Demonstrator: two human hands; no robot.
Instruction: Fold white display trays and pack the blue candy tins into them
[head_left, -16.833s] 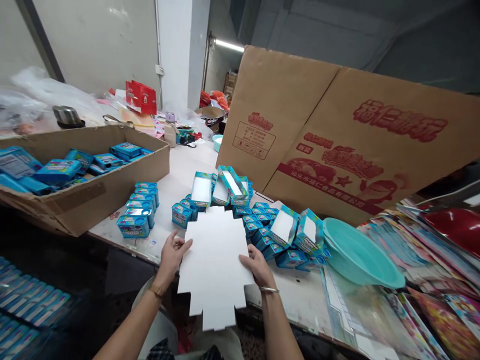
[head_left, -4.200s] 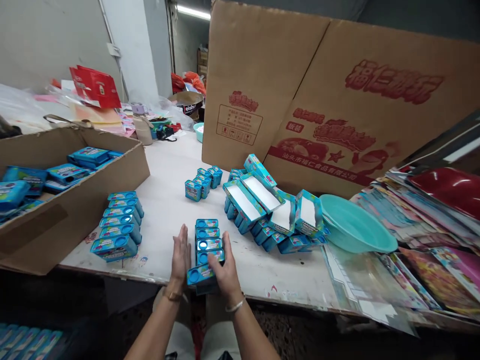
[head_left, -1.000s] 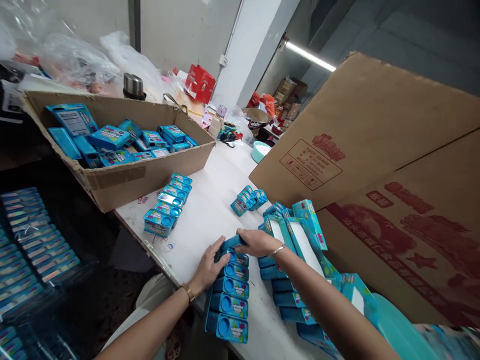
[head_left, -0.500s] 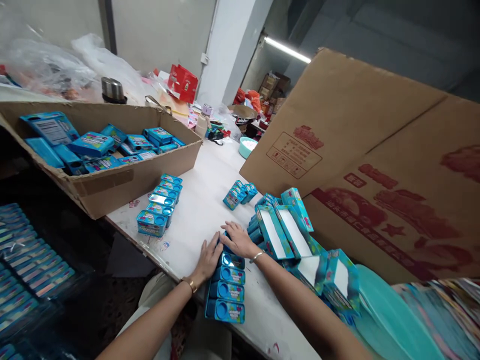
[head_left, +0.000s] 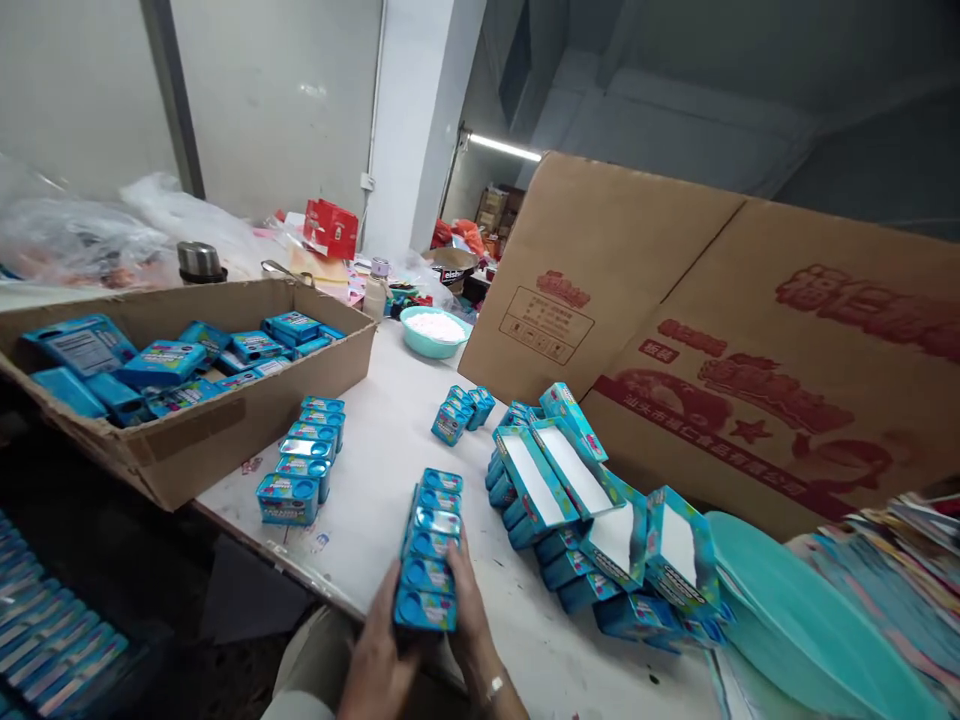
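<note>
A row of several small blue candy packs point(head_left: 429, 540) lies on the white table point(head_left: 390, 450) at its near edge, running away from me. My left hand point(head_left: 379, 660) cups the near end of the row from the left. My right hand point(head_left: 471, 625) presses against its right side. Both hands are closed around the row's near end, fingers partly hidden. To the right lies a heap of open blue trays with white insides point(head_left: 585, 510).
A second row of blue packs point(head_left: 300, 460) lies to the left, and a short one point(head_left: 461, 410) farther back. A cardboard box point(head_left: 187, 420) with blue packs stands left. A large printed carton point(head_left: 712, 350) leans at right, with turquoise basins point(head_left: 795, 620) point(head_left: 435, 330) beside it.
My hands slid from the far end of the row back to its near end. The camera swung up and right; the row now points away from me.
</note>
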